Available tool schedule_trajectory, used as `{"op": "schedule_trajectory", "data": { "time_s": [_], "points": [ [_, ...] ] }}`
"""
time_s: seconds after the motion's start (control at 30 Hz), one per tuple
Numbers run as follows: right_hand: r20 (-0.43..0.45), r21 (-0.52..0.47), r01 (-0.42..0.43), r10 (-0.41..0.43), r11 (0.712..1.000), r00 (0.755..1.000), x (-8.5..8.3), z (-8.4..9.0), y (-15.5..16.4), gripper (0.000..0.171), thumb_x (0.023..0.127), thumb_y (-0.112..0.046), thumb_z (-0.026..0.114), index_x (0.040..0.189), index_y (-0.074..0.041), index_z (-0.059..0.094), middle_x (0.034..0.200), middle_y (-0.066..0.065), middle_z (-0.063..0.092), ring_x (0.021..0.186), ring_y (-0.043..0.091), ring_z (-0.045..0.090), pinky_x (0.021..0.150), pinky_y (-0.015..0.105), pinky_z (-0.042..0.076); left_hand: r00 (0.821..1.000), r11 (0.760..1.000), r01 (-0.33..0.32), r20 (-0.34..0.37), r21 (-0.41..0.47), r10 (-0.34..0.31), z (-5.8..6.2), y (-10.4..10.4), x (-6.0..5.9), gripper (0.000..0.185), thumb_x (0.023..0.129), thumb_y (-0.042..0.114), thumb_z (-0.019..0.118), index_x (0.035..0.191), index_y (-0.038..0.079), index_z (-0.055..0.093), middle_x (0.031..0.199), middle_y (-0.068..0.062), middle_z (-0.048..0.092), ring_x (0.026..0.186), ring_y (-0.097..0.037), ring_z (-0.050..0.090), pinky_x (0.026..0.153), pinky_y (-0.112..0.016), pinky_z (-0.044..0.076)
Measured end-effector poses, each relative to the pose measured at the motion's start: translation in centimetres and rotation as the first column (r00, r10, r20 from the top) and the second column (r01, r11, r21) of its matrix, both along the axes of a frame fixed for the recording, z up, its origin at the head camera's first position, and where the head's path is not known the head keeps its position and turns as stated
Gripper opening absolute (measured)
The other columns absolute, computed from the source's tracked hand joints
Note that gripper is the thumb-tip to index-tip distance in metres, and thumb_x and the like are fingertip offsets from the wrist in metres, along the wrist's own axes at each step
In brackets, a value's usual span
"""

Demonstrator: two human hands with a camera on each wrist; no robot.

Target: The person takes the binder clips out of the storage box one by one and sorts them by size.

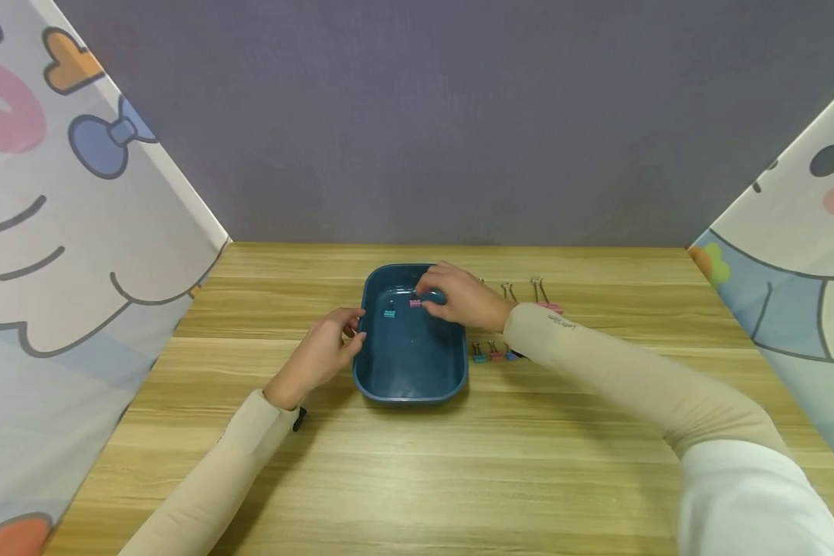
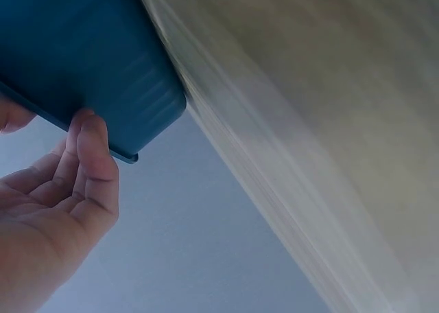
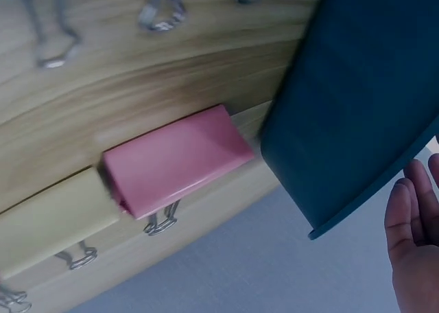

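A dark blue plastic tray (image 1: 410, 371) stands on the wooden table. My left hand (image 1: 320, 351) is at the tray's left side, its loosely bent fingers touching the rim and outer wall in the left wrist view. My right hand (image 1: 462, 297) reaches over the right rim into the far part of the tray. Its thumb and forefinger are at a small pink binder clip (image 1: 415, 303); whether they pinch it is too small to tell. To the left of that clip, a small teal binder clip (image 1: 389, 313) stands inside the tray, handle up.
Small binder clips stand right of the tray, among them a teal one (image 1: 479, 357) and a pink one (image 1: 496, 356). Behind, partly hidden by my right arm, are larger clips, including a pink one (image 3: 178, 160) and a yellow one (image 3: 58, 220). A grey wall (image 1: 459, 154) rises behind.
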State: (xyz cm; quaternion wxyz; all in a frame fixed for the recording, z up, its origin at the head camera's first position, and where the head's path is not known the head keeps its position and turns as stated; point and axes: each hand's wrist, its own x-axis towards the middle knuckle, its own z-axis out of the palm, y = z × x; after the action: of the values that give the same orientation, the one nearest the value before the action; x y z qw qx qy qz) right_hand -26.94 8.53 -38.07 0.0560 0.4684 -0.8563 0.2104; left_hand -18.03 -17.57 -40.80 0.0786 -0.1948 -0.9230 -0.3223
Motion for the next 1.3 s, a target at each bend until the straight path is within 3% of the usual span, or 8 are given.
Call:
{"op": "schedule_trajectory", "data": {
  "time_s": [0.27, 0.87, 1.3],
  "points": [
    [0.028, 0.038, 0.014, -0.015, 0.999, 1.0, -1.0, -0.4, -1.6, 0.02, 0.087, -0.013, 0.068, 0.105, -0.006, 0.067, 0.103, 0.003, 0.06, 0.096, 0.018, 0.053, 0.083, 0.034, 0.045, 1.0, 1.0, -0.003, -0.011, -0.002, 0.003, 0.0, 0.0, 0.0, 0.037, 0.087, 0.002, 0.064, 0.121, -0.009, 0.056, 0.09, -0.011, 0.058, 0.082, -0.021, 0.059, 0.064, -0.03, 0.05],
    [0.117, 0.196, 0.08, -0.104, 0.977, 0.988, -2.9, -1.6, -2.8, 0.015, 0.087, -0.014, 0.069, 0.101, -0.009, 0.068, 0.099, 0.002, 0.059, 0.092, 0.02, 0.051, 0.082, 0.035, 0.044, 1.0, 1.0, 0.003, 0.018, -0.013, -0.002, 0.1, 0.0, -0.2, 0.037, 0.088, 0.004, 0.063, 0.122, -0.008, 0.056, 0.092, -0.011, 0.057, 0.083, -0.02, 0.058, 0.065, -0.029, 0.05],
    [0.081, 0.298, 0.12, -0.15, 0.947, 0.985, -2.9, -2.2, -3.4, 0.008, 0.09, -0.016, 0.066, 0.096, -0.012, 0.069, 0.094, 0.002, 0.061, 0.09, 0.02, 0.053, 0.079, 0.034, 0.046, 1.0, 1.0, -0.002, 0.02, -0.016, 0.003, -0.1, -0.1, -0.2, 0.038, 0.089, 0.005, 0.063, 0.123, -0.008, 0.055, 0.093, -0.01, 0.057, 0.084, -0.02, 0.058, 0.065, -0.029, 0.05]
  ]
}}
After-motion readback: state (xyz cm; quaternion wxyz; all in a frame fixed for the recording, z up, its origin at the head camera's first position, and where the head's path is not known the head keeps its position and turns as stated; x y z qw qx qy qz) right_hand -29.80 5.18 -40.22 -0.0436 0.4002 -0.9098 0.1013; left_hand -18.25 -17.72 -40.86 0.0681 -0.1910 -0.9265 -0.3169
